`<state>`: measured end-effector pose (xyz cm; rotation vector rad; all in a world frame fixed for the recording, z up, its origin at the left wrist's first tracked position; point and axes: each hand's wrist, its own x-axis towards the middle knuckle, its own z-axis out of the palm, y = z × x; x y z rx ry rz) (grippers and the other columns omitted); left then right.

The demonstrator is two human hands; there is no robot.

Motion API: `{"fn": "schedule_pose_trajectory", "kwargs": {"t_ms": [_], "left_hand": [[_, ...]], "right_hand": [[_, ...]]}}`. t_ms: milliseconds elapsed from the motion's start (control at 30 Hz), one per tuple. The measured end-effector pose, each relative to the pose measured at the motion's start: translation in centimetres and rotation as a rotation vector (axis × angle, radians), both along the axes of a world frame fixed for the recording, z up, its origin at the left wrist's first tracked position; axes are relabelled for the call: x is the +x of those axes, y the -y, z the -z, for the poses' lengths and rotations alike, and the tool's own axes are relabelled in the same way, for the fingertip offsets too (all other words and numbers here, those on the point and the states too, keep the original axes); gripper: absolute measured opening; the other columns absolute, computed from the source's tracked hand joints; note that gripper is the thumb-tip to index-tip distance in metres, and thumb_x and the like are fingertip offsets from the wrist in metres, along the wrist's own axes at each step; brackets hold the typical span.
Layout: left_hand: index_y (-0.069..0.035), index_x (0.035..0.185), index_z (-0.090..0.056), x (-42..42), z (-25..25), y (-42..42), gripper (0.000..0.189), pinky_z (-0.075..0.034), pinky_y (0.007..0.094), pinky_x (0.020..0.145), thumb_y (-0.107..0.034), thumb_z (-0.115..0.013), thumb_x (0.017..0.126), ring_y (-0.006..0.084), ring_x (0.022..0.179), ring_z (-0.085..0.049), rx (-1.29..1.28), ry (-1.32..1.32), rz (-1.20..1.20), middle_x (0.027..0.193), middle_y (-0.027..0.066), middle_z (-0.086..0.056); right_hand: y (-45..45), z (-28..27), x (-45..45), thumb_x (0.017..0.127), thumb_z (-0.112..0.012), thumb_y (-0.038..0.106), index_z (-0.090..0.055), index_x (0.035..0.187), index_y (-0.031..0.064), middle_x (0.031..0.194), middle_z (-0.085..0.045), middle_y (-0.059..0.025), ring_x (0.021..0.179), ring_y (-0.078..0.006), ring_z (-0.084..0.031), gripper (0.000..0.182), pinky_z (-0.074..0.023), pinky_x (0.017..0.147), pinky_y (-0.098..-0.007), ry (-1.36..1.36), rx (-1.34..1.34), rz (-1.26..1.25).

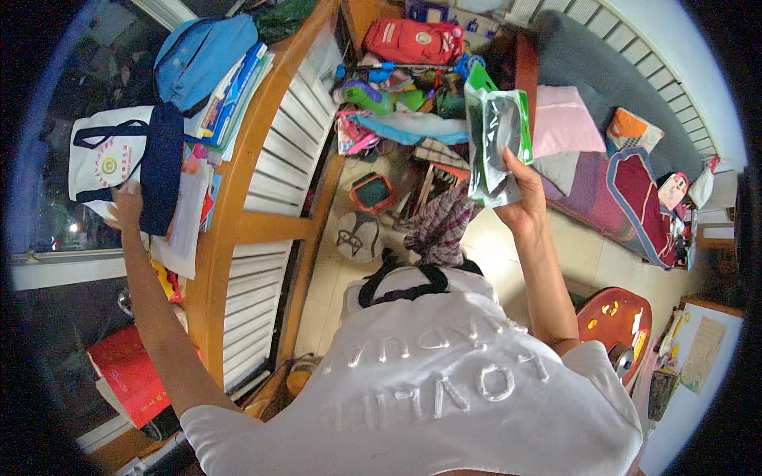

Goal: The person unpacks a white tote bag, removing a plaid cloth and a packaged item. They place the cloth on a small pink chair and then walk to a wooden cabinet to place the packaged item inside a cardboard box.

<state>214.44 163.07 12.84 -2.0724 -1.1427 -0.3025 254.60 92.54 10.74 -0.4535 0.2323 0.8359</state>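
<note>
My right hand (524, 199) holds up a clear plastic pouch (497, 137) with green edges, its thumb across the front. The pouch stands nearly upright; what it contains is hard to make out. Out to the left, my left hand (126, 205) has its fingers on the dark strap side of a white and navy cloth tote bag (161, 166). That bag leans by the dark window and bears printed writing and a round emblem. Its handle (113, 134) loops over the white face.
A blue bag (205, 59) rests by stacked books (235, 101) on the wooden ledge (217, 238). Toys (381, 98) and a red case (414, 41) fill the far end. A bed with a pink pillow (565, 119) is right; a brown stool (616, 321) stands nearer.
</note>
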Motion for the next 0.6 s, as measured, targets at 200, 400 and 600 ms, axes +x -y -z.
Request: {"fn": "schedule_pose_trajectory", "kwargs": {"t_ms": [200,400,600], "left_hand": [[0.001,0.118,-0.056,6.6,4.2,14.0,0.036,-0.042,0.0386,0.093,-0.016,-0.055,0.086,0.0353,0.107,-0.055,-0.287,0.318,0.320,0.114,0.0194,-0.059],[-0.002,0.136,-0.037,17.9,5.5,43.1,0.068,-0.030,0.0382,0.106,-0.017,-0.068,0.078,0.0314,0.127,-0.039,-1.324,0.407,0.789,0.135,0.0185,-0.042],[-0.005,0.137,-0.031,26.2,9.4,65.8,0.087,-0.025,0.0458,0.103,-0.027,-0.075,0.066,0.0380,0.124,-0.036,-1.561,0.108,1.406,0.133,0.0198,-0.041]], "right_hand": [[1.3,-0.5,-1.8,0.085,-0.061,0.006,-0.057,0.112,0.0015,0.108,-0.064,-0.0131,0.098,-0.0253,-0.063,0.027,-0.0503,0.089,-0.0406,0.056,0.146,0.123],[3.7,0.1,-4.4,0.084,-0.062,0.009,-0.057,0.111,0.0007,0.107,-0.064,-0.0130,0.098,-0.0259,-0.062,0.029,-0.0484,0.091,-0.0420,-0.023,0.188,0.094],[13.0,0.2,-7.6,0.084,-0.063,0.012,-0.057,0.113,0.0000,0.109,-0.063,-0.0138,0.100,-0.0275,-0.061,0.033,-0.0459,0.094,-0.0442,-0.045,0.201,0.230]]}}
